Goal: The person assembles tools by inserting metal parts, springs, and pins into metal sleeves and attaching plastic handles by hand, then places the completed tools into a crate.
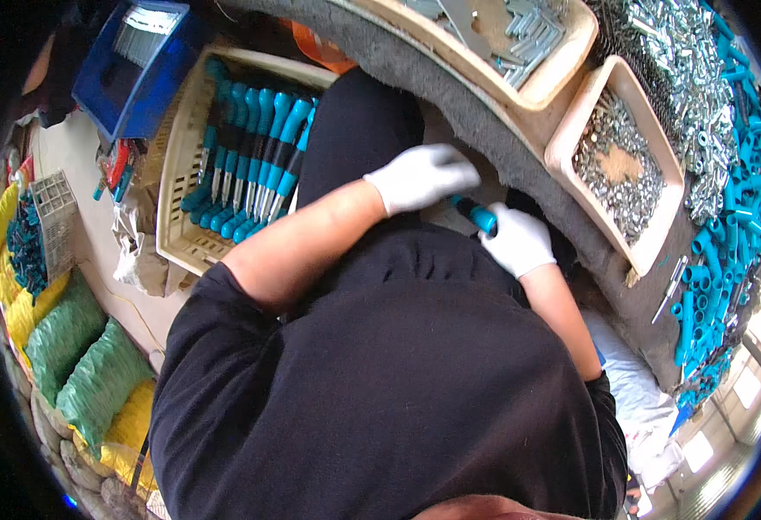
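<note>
My right hand, in a white glove, is closed around a teal-and-black tool handle. One rounded end shows by my fingers; the far part runs into shadow, so the tool's kind is unclear. Just left of it, my left hand, also white-gloved, is raised over my lap with its fingers stretched out and slightly blurred. Nothing shows in it. To the left of my leg stands a cream plastic crate. Lined up side by side in it are several teal-and-black tools with metal shafts.
A grey-covered bench curves along the far right. On it sit a tray of metal pins, a tray of small metal parts and heaps of teal sleeves. A blue bin and green sacks are at left.
</note>
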A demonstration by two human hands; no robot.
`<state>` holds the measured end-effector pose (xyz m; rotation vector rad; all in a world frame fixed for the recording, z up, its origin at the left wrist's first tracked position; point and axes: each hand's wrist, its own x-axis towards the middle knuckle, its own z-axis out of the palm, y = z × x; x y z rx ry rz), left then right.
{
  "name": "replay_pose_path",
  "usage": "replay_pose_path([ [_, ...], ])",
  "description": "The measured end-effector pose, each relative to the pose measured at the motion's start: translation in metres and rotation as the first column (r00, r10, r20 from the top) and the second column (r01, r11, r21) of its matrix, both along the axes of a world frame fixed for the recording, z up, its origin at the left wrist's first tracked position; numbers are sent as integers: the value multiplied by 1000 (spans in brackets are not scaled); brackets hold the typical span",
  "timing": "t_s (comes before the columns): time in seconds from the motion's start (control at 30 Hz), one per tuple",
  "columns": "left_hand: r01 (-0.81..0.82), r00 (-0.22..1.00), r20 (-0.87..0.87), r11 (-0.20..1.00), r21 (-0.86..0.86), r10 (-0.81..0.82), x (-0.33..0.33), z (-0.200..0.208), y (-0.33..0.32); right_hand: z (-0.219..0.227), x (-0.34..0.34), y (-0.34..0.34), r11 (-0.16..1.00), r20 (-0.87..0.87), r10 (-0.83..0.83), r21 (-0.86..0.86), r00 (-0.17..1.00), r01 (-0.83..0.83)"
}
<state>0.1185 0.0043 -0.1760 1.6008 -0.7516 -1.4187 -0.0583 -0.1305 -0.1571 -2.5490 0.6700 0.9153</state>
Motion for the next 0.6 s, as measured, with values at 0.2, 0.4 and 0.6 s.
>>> replay_pose_path([
  [0.2,578,719,588,789,-210,-371,-65,-5,-47,-93,-29,9,912,273,409,-111,871,-394],
  [0.4,654,607,547,753,68,-577,-64,-21,-73,-67,-15,41,952,318,290,0,903,-306],
  [0.6,669,543,549,722,175,-636,-74,-17,-66,-50,20,9,975,357,216,-33,909,-219],
])
